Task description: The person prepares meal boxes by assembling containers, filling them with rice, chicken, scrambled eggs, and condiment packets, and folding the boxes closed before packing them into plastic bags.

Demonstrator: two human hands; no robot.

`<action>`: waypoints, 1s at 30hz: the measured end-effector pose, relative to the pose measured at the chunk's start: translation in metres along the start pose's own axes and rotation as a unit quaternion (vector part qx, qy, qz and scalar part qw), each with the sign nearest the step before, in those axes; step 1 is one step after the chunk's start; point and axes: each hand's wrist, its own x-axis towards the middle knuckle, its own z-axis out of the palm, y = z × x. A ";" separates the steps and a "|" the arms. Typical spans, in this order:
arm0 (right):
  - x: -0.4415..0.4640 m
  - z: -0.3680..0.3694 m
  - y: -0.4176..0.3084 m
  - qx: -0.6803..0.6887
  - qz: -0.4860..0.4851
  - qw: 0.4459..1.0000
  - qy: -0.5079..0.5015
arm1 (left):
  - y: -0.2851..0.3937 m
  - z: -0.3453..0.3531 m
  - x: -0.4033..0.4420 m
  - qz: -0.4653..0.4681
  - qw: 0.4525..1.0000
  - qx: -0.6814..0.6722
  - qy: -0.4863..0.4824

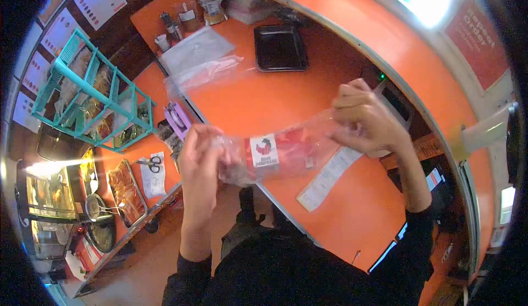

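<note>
Stretched between my two hands is a clear plastic bag (pixel 294 144) with a white label showing a red rooster and something red behind the plastic. My left hand (pixel 201 160) is closed on its left end, and my right hand (pixel 366 119) grips its right end with curled fingers. Beneath the bag, a long printed receipt (pixel 329 179) lies slanted on the orange counter (pixel 352 212). Flat clear plastic bags (pixel 198 53) lie at the upper left of the counter, left of a black tray (pixel 280 48).
A teal wire rack (pixel 96 100) with packets stands at the left, beside a purple object (pixel 177 120). Lower left are scissors (pixel 155 164) on paper, a metal tray of food (pixel 126 190) and a strainer (pixel 94 206). A filled pouch (pixel 212 6) stands at the back.
</note>
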 end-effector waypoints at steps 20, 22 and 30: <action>0.025 0.173 -0.108 0.168 0.337 0.873 0.309 | 0.068 0.010 0.017 -0.086 0.914 -0.078 -0.390; 0.025 0.202 -0.105 0.293 0.416 0.807 0.301 | 0.070 0.007 0.017 0.100 0.877 0.142 -0.448; 0.023 0.214 -0.099 0.108 0.336 0.875 0.330 | -0.088 -0.047 0.069 0.138 0.770 0.397 -0.480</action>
